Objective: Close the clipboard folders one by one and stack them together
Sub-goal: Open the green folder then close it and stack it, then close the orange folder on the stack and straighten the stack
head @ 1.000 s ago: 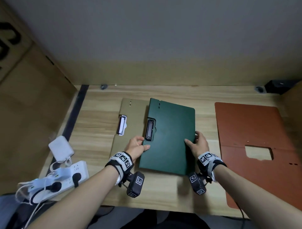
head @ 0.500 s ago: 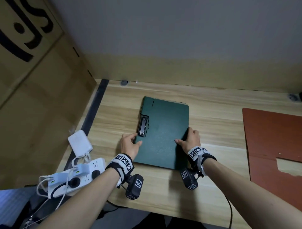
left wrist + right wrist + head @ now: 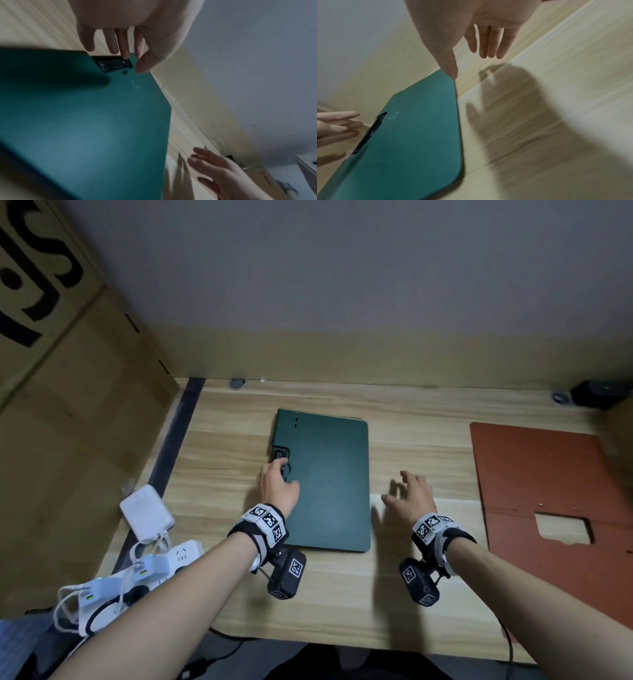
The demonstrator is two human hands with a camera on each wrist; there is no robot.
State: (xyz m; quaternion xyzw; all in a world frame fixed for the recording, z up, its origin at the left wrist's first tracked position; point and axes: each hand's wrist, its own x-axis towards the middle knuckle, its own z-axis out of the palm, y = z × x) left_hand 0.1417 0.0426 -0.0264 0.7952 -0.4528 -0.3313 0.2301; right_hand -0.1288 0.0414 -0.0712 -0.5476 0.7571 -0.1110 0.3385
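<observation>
A closed dark green clipboard folder [image 3: 325,481] lies flat in the middle of the wooden table [image 3: 411,594], its black clip [image 3: 281,456] at its left edge. My left hand [image 3: 279,470] hovers at that edge with straight fingers [image 3: 113,44] over the clip [image 3: 113,65], holding nothing. My right hand [image 3: 399,487] floats above bare table just right of the folder, fingers [image 3: 489,44] spread and empty. A rust-red folder [image 3: 548,474] lies open flat at the right. The green cover [image 3: 419,128] also fills the right wrist view.
A white power strip [image 3: 161,559] with cables and a white adapter [image 3: 147,511] sit at the table's left front. A big cardboard box [image 3: 68,388] walls off the left. A small black object [image 3: 596,393] stands at the back right corner. The wall runs close behind.
The green folder moved left onto the tan folder, which is now hidden. Both hands let go of it; the right hand drew off to the right and the left went to the clip.
</observation>
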